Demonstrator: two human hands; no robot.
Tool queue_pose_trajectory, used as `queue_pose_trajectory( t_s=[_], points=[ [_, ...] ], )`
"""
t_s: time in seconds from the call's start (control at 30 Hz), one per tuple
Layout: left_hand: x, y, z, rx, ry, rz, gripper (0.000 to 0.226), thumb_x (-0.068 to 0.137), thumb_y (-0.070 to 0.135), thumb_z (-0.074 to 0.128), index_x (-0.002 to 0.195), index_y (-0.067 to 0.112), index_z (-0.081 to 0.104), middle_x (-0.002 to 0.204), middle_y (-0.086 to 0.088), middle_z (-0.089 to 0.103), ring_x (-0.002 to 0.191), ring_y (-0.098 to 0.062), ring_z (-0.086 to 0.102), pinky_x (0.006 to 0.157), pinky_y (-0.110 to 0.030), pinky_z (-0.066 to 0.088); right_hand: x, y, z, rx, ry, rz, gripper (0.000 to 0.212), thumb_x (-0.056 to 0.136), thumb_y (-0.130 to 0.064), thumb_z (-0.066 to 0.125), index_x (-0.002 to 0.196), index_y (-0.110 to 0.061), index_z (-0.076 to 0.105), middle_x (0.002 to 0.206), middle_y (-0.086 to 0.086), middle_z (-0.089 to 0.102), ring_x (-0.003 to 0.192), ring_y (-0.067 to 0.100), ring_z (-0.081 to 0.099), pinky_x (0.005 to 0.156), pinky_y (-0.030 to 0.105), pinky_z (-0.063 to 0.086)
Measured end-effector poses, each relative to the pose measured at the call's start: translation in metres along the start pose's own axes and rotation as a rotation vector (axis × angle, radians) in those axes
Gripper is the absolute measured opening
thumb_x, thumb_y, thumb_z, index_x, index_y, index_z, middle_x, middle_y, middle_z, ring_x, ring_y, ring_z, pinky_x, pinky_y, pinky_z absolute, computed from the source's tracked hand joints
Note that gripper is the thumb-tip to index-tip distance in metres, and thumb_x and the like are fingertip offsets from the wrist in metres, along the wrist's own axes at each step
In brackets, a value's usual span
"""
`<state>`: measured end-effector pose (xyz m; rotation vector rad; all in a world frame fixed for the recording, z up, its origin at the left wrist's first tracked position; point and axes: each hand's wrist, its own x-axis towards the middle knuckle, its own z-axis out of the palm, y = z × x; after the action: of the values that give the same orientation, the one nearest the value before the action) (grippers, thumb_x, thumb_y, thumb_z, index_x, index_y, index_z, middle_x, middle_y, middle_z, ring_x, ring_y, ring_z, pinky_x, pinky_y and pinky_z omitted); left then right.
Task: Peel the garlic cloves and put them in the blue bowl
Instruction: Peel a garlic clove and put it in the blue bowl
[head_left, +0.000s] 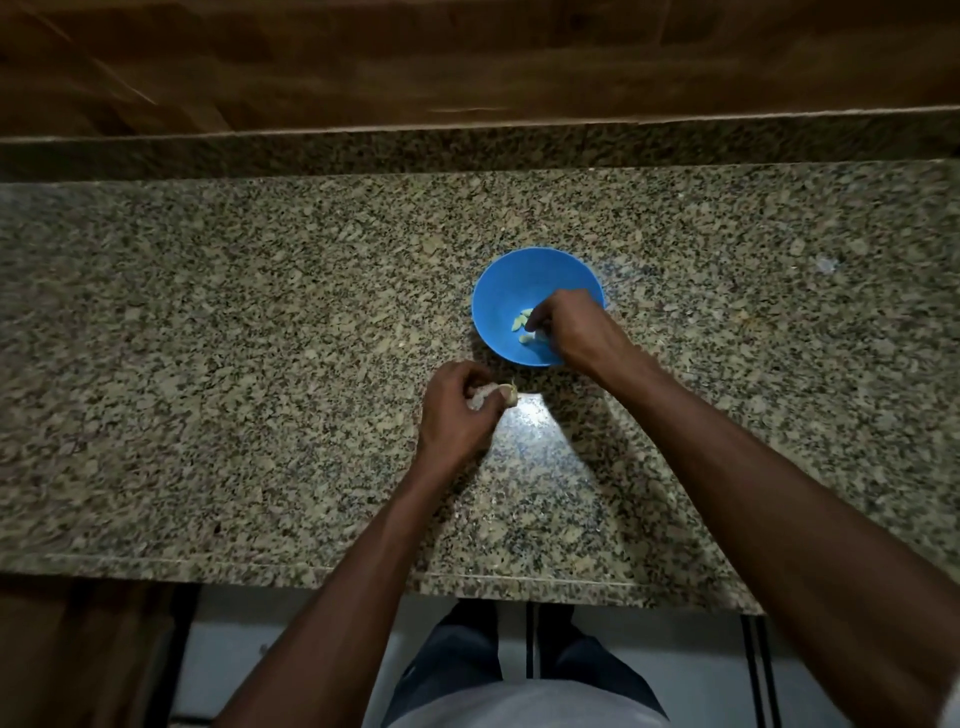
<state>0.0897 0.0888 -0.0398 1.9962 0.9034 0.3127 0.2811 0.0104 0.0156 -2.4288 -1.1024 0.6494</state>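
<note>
A blue bowl (498, 291) is seen from above on a speckled granite countertop (208, 364), with a few peeled garlic cloves (522, 325) lying inside it. The right hand (566, 325) is reached into the bowl, fingers curled down over the cloves; whether one is pinched cannot be told. Just in front of the bowl, a papery garlic piece (493, 395) is gripped in the curled fingers of the left hand (457, 410).
</note>
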Motion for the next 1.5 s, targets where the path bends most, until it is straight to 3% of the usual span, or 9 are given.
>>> queue_pose_trajectory(
  t_s=[0.17,0.33,0.43,0.53,0.63,0.87,1.13,1.37,1.5],
  points=[
    [0.0,-0.005,0.006,0.145,-0.061,0.06,0.038,0.078,0.04,0.087,0.108,0.022,0.07,0.107,0.006,0.049,0.112,-0.022,0.049,0.087,-0.042,0.054,-0.037,0.0,-0.021,0.159,0.205,-0.005,0.033,0.09,0.01,0.067,0.117,-0.003,0.079,0.11,0.015,0.076,0.096,0.026,0.072,0.088,0.04,0.059],
    [-0.001,0.0,0.008,0.08,-0.03,0.052,0.025,0.079,0.033,0.087,0.097,0.024,0.072,0.102,0.01,0.055,0.104,-0.018,0.056,0.079,-0.032,0.054,-0.097,0.003,-0.005,0.524,0.231,0.068,0.017,0.097,-0.013,0.071,0.106,-0.021,0.083,0.097,-0.01,0.079,0.085,-0.001,0.073,0.073,0.013,0.057],
    [-0.013,0.001,0.005,-0.055,-0.038,-0.041,0.024,0.078,0.026,0.09,0.092,0.02,0.072,0.092,0.005,0.07,0.084,-0.006,0.066,0.07,-0.021,0.053,-0.118,0.011,0.037,0.642,0.117,0.151,0.016,0.096,-0.02,0.074,0.109,-0.023,0.082,0.092,-0.011,0.08,0.082,0.003,0.076,0.073,0.028,0.064],
    [-0.027,0.001,0.003,-0.201,-0.08,-0.125,0.024,0.08,0.024,0.09,0.093,0.014,0.073,0.085,-0.003,0.075,0.078,-0.011,0.071,0.068,-0.027,0.06,-0.12,0.013,0.071,0.842,0.059,0.294,0.033,0.102,-0.023,0.069,0.132,-0.012,0.072,0.102,0.004,0.08,0.087,0.017,0.079,0.081,0.043,0.066],
    [-0.037,0.002,0.004,-0.279,-0.093,-0.158,0.02,0.086,0.022,0.086,0.1,0.012,0.075,0.092,-0.004,0.078,0.087,-0.014,0.075,0.079,-0.035,0.065,-0.11,0.009,0.084,0.84,0.051,0.249,0.036,0.101,-0.021,0.07,0.133,-0.007,0.07,0.114,0.01,0.078,0.091,0.015,0.078,0.083,0.036,0.064],
    [-0.046,0.003,-0.003,-0.439,-0.041,-0.233,0.014,0.098,0.01,0.071,0.11,0.006,0.078,0.097,-0.01,0.08,0.092,-0.035,0.077,0.086,-0.055,0.063,-0.1,0.012,0.08,1.05,-0.016,0.239,0.027,0.094,-0.009,0.077,0.12,-0.001,0.074,0.099,0.017,0.079,0.082,0.025,0.078,0.077,0.04,0.065],
    [-0.045,0.01,-0.006,-0.252,0.003,-0.072,0.013,0.09,0.019,0.081,0.103,0.016,0.081,0.107,0.004,0.076,0.102,-0.006,0.07,0.083,-0.021,0.058,-0.1,0.021,0.077,1.171,-0.042,0.217,0.036,0.081,-0.011,0.09,0.113,-0.003,0.077,0.099,0.022,0.078,0.092,0.042,0.077,0.083,0.05,0.064],
    [-0.047,0.011,-0.003,-0.25,0.016,-0.149,0.013,0.087,0.009,0.082,0.1,0.008,0.081,0.093,0.0,0.08,0.088,-0.011,0.076,0.079,-0.027,0.062,-0.103,0.023,0.079,1.087,-0.039,0.178,0.036,0.074,-0.01,0.094,0.104,0.0,0.077,0.096,0.016,0.08,0.094,0.034,0.078,0.089,0.054,0.063],
    [-0.049,0.013,-0.002,-0.04,0.017,-0.075,0.01,0.091,0.011,0.078,0.101,0.012,0.081,0.095,0.003,0.079,0.086,-0.007,0.075,0.076,-0.025,0.063,-0.104,0.023,0.087,1.096,-0.033,0.203,0.034,0.073,-0.007,0.095,0.101,0.002,0.077,0.095,0.02,0.079,0.093,0.037,0.078,0.086,0.059,0.063]
  ],
)
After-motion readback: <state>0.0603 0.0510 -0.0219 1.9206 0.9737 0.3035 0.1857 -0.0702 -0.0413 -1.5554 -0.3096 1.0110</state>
